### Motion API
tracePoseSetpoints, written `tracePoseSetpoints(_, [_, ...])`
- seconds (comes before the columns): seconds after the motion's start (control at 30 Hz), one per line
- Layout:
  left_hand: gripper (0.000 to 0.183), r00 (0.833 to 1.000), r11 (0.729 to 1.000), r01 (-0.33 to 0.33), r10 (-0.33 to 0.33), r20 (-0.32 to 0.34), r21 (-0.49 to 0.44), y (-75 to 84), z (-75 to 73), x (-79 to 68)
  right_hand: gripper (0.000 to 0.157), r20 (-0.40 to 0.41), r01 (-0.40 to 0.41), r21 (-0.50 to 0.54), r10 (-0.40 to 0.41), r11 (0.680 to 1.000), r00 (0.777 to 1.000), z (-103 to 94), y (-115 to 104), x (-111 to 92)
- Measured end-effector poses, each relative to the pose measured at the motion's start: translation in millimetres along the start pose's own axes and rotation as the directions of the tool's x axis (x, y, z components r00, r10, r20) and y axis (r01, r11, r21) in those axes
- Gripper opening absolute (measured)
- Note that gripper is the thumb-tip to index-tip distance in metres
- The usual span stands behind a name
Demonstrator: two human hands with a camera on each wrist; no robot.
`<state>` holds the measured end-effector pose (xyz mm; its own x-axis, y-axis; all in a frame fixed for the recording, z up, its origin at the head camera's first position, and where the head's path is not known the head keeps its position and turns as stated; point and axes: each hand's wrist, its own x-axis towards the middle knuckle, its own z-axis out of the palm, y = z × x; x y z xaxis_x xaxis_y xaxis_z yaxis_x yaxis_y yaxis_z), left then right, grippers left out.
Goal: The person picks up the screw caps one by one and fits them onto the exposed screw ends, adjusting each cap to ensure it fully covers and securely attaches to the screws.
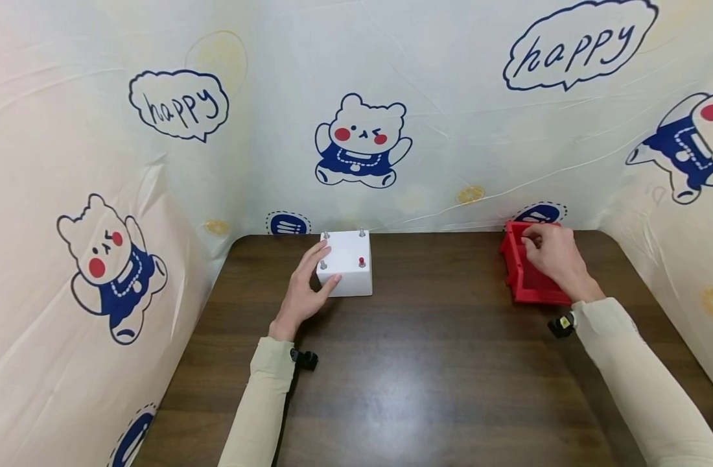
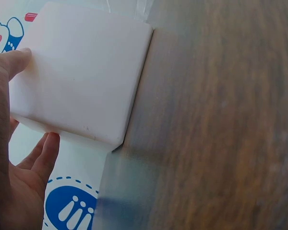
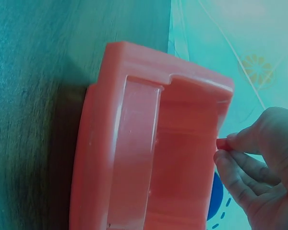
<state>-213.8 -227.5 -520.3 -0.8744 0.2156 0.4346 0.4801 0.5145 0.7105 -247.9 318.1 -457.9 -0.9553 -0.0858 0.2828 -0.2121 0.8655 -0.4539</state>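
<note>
A white box stands at the back of the table, with metal posts near its top corners. A small red cap tops the front right post. My left hand grips the box at its left, the thumb on the front face and fingers along the side. Over a red bin at the right, my right hand pinches a small red piece between thumb and fingertips. Most of that piece is hidden by the fingers, so its kind is unclear.
The brown wooden table runs between the box and the bin. Behind and beside it hangs a pale printed cloth, close to the back of both box and bin. The bin's raised walls surround its inside.
</note>
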Motion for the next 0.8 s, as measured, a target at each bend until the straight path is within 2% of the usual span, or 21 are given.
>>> tracePoseSetpoints(0.57, [0.065, 1.000, 1.000, -0.008, 0.008, 0.005, 0.019, -0.5, -0.8, 0.1, 0.020, -0.057, 0.029, 0.024, -0.027, 0.999, 0.998, 2.4, -14.9, -2.7])
tracePoseSetpoints(0.8, [0.065, 1.000, 1.000, -0.005, 0.005, 0.002, 0.018, -1.7, -1.1, -0.4, 0.016, -0.114, 0.091, 0.036, -0.086, 0.995, 0.990, 3.6, -24.6, -1.7])
